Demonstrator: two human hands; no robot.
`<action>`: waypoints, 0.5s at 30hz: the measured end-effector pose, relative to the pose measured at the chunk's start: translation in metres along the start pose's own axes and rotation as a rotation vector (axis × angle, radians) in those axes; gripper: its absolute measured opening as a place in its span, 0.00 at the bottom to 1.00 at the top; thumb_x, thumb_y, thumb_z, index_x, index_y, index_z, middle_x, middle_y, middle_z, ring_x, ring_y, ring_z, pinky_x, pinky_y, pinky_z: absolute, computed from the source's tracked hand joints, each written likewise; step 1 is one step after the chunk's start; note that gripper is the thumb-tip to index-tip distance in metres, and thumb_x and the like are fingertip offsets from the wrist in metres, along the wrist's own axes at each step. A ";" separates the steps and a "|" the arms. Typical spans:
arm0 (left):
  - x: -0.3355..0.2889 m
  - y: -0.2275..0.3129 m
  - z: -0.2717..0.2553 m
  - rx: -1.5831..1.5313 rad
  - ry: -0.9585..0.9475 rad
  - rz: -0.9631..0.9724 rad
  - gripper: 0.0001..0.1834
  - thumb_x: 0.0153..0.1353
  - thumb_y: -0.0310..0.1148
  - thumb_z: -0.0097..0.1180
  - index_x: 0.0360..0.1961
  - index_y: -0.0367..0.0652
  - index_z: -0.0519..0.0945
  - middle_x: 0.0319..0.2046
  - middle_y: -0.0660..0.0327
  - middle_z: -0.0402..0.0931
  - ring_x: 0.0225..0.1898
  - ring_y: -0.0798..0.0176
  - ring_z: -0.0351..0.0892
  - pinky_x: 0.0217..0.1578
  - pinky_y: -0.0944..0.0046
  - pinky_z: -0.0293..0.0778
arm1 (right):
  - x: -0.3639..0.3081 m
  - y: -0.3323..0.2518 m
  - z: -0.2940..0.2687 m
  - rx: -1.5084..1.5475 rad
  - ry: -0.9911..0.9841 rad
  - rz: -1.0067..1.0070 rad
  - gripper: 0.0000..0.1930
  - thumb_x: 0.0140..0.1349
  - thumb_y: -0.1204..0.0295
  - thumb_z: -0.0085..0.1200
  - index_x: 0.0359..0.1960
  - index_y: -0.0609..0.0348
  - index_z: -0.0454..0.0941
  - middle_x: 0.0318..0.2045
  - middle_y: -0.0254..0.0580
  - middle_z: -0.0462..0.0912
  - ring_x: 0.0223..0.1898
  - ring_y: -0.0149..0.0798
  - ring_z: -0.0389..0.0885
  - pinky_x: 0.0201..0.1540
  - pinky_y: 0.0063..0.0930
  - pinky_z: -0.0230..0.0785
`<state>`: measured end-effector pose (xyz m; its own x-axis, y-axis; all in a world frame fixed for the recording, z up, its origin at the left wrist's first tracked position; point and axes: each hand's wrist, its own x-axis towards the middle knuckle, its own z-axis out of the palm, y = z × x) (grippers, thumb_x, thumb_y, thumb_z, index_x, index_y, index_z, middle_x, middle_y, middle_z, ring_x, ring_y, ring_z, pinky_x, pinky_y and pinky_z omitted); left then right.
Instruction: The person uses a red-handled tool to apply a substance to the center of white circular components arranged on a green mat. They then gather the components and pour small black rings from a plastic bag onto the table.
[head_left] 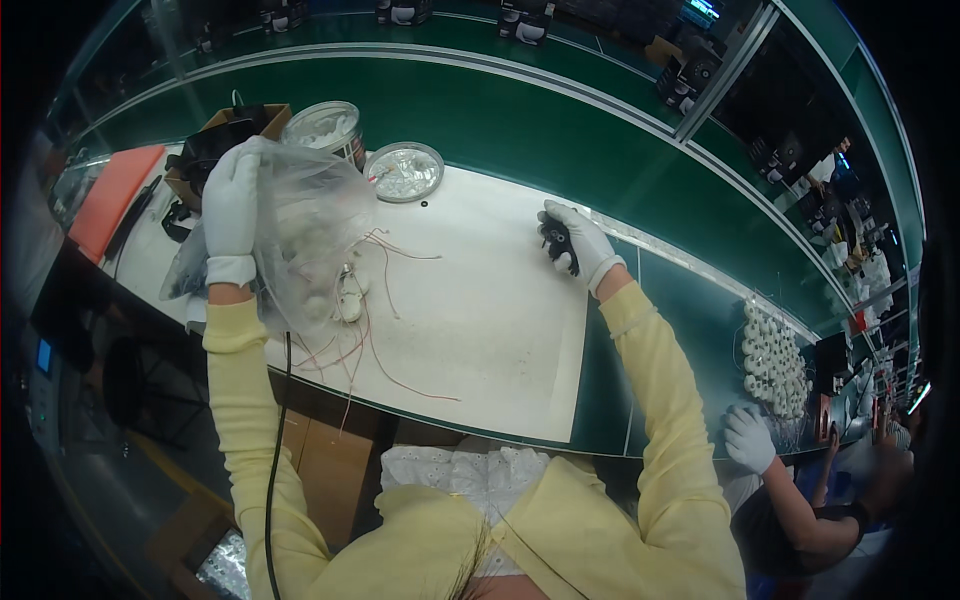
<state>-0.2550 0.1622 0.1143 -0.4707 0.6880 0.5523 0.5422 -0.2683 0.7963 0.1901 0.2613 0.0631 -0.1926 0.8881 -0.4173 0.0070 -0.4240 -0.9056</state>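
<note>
My left hand [231, 205], in a white glove, is closed on the upper edge of a clear plastic bag [315, 190], holding it up off the table. Pale rounded parts show dimly through the plastic. At the bag's lower side lies a white part [350, 303], and thin reddish wires [388, 290] spread out over the white surface. Toward the far right corner of that surface, my gloved right hand [584, 243] is closed around several small black parts [556, 240]; their exact kind cannot be made out.
Behind the bag stand a clear tub [325, 128], a round lid [404, 172] and a cardboard box [275, 120]. A red-orange sheet [115, 200] lies at the left. Rows of white round parts [775, 362] cover the right side, near a co-worker's gloved hand [749, 438]. A black cable [275, 480] hangs by my left sleeve.
</note>
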 end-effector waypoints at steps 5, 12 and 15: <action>-0.014 0.010 -0.016 -0.028 0.041 0.000 0.18 0.75 0.35 0.51 0.55 0.33 0.83 0.49 0.59 0.85 0.50 0.66 0.82 0.57 0.66 0.73 | -0.002 0.004 0.007 -0.036 0.062 -0.045 0.18 0.68 0.51 0.61 0.41 0.53 0.80 0.29 0.30 0.79 0.20 0.23 0.72 0.13 0.14 0.55; -0.035 0.024 -0.029 0.012 0.053 0.045 0.17 0.76 0.34 0.50 0.55 0.31 0.82 0.50 0.58 0.85 0.52 0.65 0.81 0.58 0.66 0.72 | -0.010 0.001 0.013 -0.107 0.024 -0.074 0.19 0.68 0.52 0.60 0.43 0.55 0.79 0.30 0.30 0.80 0.22 0.24 0.74 0.14 0.15 0.56; -0.042 0.024 -0.030 -0.008 0.037 0.055 0.17 0.76 0.33 0.50 0.55 0.31 0.81 0.50 0.58 0.84 0.52 0.65 0.80 0.58 0.66 0.72 | -0.009 0.000 0.015 -0.115 0.026 -0.075 0.18 0.67 0.53 0.62 0.42 0.55 0.80 0.28 0.29 0.80 0.21 0.22 0.73 0.15 0.16 0.58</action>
<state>-0.2437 0.1068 0.1178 -0.4656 0.6466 0.6043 0.5625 -0.3109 0.7661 0.1768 0.2505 0.0679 -0.1711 0.9214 -0.3489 0.1059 -0.3349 -0.9363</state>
